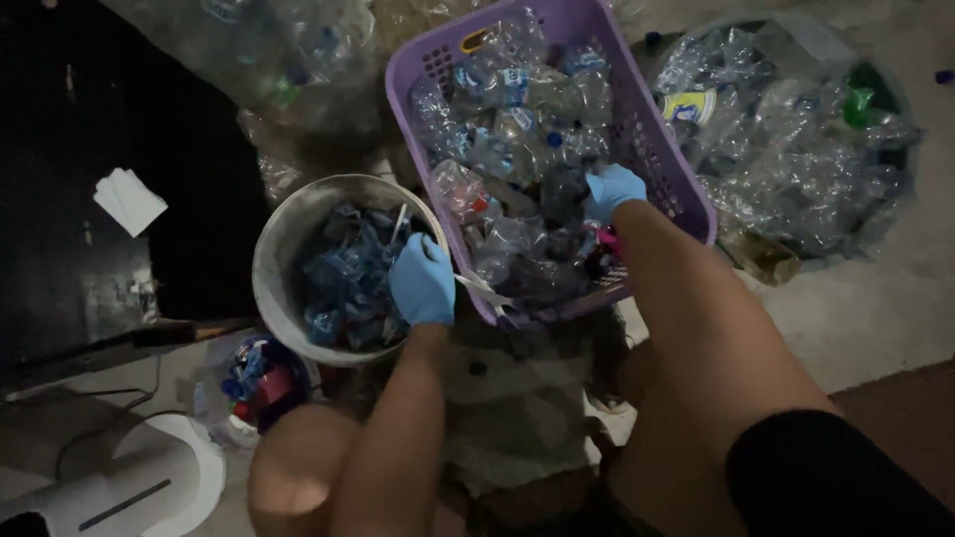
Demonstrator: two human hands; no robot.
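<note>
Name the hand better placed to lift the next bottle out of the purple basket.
Right, probably. The right hand already reaches among the crushed bottles inside the purple basket. The left hand is outside its rim, over the grey bucket, apparently holding scissors.

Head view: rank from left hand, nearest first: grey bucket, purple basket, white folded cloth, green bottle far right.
From the left hand:
1. Grey bucket, hand over its right rim.
2. Purple basket, just right; close to the bucket's rank.
3. White folded cloth, far left.
4. Green bottle, upper right.

Dim light, prob. concrete floor [875, 318]
</note>
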